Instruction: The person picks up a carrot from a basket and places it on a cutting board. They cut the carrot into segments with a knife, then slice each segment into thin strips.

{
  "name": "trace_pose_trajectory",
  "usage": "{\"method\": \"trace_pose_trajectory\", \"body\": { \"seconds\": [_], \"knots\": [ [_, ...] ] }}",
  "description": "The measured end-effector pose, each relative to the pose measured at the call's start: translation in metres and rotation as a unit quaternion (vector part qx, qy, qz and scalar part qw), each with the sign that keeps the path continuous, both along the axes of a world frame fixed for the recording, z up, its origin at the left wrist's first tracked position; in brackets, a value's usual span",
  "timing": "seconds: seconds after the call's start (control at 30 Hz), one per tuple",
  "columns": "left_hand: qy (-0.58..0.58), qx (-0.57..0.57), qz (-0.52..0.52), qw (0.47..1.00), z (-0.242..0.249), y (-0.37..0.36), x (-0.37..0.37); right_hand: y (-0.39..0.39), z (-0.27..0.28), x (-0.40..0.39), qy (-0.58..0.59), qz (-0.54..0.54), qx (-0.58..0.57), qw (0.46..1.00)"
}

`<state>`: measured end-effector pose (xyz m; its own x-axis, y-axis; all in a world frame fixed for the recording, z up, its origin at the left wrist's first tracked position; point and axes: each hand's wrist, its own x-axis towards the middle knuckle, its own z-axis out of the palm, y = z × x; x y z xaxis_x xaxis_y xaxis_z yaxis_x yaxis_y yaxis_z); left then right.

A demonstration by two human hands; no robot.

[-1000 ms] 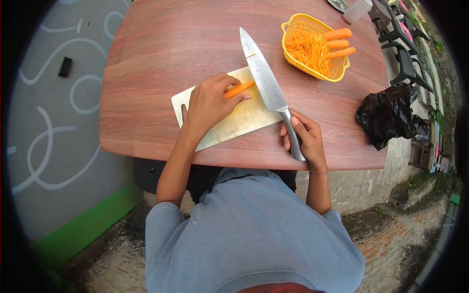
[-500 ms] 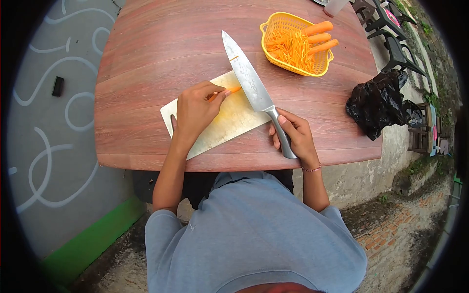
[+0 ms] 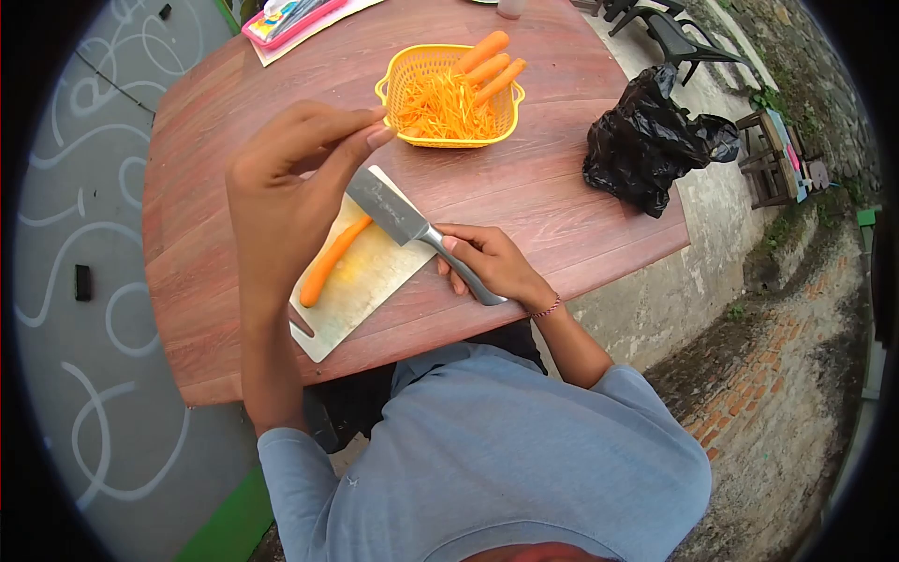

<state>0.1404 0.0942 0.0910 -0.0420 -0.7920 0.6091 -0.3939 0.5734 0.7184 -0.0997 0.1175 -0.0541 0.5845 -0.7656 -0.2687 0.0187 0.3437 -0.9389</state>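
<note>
My left hand [image 3: 290,178] is raised over the board's far left part, thumb and fingertips pinched together near the basket; whatever they hold is too small to make out. Below it a peeled carrot [image 3: 330,267] lies on the white cutting board [image 3: 375,290]. My right hand [image 3: 492,262] grips the handle of a large knife [image 3: 393,211], its blade over the board's far edge and its tip hidden behind my left hand. A yellow basket [image 3: 456,143] holds shredded carrot [image 3: 440,105] and several whole peeled carrots [image 3: 487,70].
A crumpled black plastic bag [image 3: 646,140] sits at the table's right edge. At the far left of the wooden table [image 3: 562,187] is a pink tray [image 3: 295,26] with items in it. Dark chairs [image 3: 679,37] stand beyond.
My left hand has risen from the board, leaving the carrot lying there. The orange strip seen on the blade before is not visible. The view has shifted, bringing the pink tray into sight.
</note>
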Motion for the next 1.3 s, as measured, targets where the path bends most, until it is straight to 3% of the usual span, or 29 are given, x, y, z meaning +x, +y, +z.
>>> {"method": "trace_pose_trajectory", "body": {
  "seconds": [0.17,0.23,0.3,0.33,0.4,0.57,0.67,0.77,0.83,0.9,0.97,1.03,1.1,1.17,1.23,1.3],
  "knots": [
    [-0.169,-0.107,-0.176,0.964,0.065,-0.081,-0.124,-0.001,0.004,-0.001,0.014,0.010,-0.030,0.999],
    [-0.140,-0.129,-0.264,0.945,0.063,-0.127,-0.192,-0.001,0.001,-0.001,0.008,0.015,-0.032,0.999],
    [-0.240,-0.263,-0.186,0.916,0.064,-0.150,-0.248,0.001,0.000,-0.001,0.012,0.004,-0.040,0.999],
    [-0.238,-0.267,-0.190,0.914,0.067,-0.149,-0.262,0.002,-0.001,-0.001,0.012,-0.003,-0.043,0.999],
    [-0.352,-0.244,-0.126,0.895,0.071,-0.150,-0.284,0.003,-0.002,-0.001,0.009,-0.012,-0.053,0.998],
    [-0.442,-0.238,-0.150,0.852,0.065,-0.158,-0.307,0.000,-0.004,-0.002,0.021,-0.005,-0.082,0.996],
    [-0.453,-0.326,-0.132,0.819,0.064,-0.156,-0.298,0.001,-0.003,-0.001,0.026,0.011,-0.103,0.994],
    [-0.429,-0.351,-0.110,0.825,0.079,-0.147,-0.278,0.002,0.002,-0.002,0.039,0.021,-0.113,0.993],
    [-0.292,-0.389,-0.199,0.851,0.092,-0.135,-0.247,0.004,0.001,-0.001,0.032,-0.002,-0.094,0.995],
    [-0.350,-0.361,-0.181,0.845,0.106,-0.109,-0.204,0.006,-0.003,-0.001,0.033,-0.014,-0.080,0.996],
    [-0.272,-0.375,-0.177,0.868,0.104,-0.087,-0.152,0.007,-0.004,-0.001,0.024,-0.026,-0.058,0.998],
    [-0.280,-0.287,-0.053,0.915,0.079,-0.055,-0.089,0.009,-0.006,0.000,0.017,-0.024,-0.064,0.998],
    [-0.243,-0.207,-0.049,0.946,0.053,-0.030,-0.035,0.011,-0.008,0.000,0.021,-0.035,-0.073,0.996],
    [-0.217,-0.037,0.033,0.975,0.001,-0.001,0.001,0.012,-0.009,0.000,0.046,-0.023,-0.098,0.994],
    [-0.190,0.058,0.098,0.975,-0.053,0.025,0.017,0.014,0.005,0.004,0.072,-0.008,-0.104,0.992],
    [-0.215,0.060,0.145,0.964,-0.095,0.041,0.023,0.017,0.025,0.010,0.200,0.019,-0.177,0.963]
  ]
}}
